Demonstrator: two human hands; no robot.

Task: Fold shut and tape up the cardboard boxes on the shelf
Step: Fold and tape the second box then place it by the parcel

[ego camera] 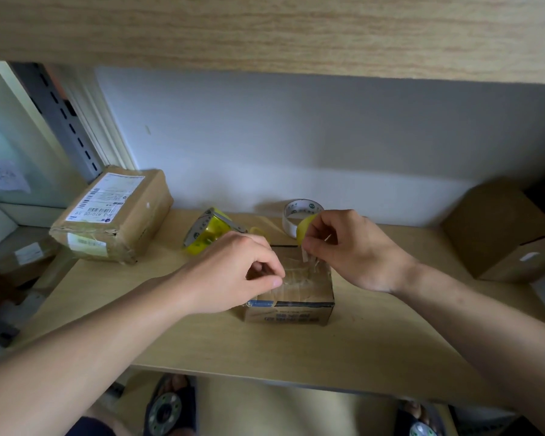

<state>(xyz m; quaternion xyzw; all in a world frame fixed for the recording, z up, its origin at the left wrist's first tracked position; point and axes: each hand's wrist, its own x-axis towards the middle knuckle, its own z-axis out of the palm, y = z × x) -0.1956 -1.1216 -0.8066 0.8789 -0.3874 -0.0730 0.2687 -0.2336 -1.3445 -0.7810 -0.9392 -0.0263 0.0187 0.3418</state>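
Note:
A small cardboard box (296, 313) with a dark printed band stands at the middle of the wooden shelf (375, 341). Its top flaps are folded down and wrinkled clear tape (299, 273) lies across them. My left hand (236, 272) rests on the box's left top, thumb and forefinger pinching the near end of the tape. My right hand (353, 250) is over the far right corner and pinches the other end of the tape. A small yellow piece (306, 229) shows at its fingertips. What that piece is cannot be told.
A yellow tape dispenser (206, 231) and a white tape roll (299, 214) lie behind the box. A taped, labelled parcel (114, 215) sits at the left, and a plain cardboard box (510, 234) at the right. An upper shelf board (265, 29) overhangs.

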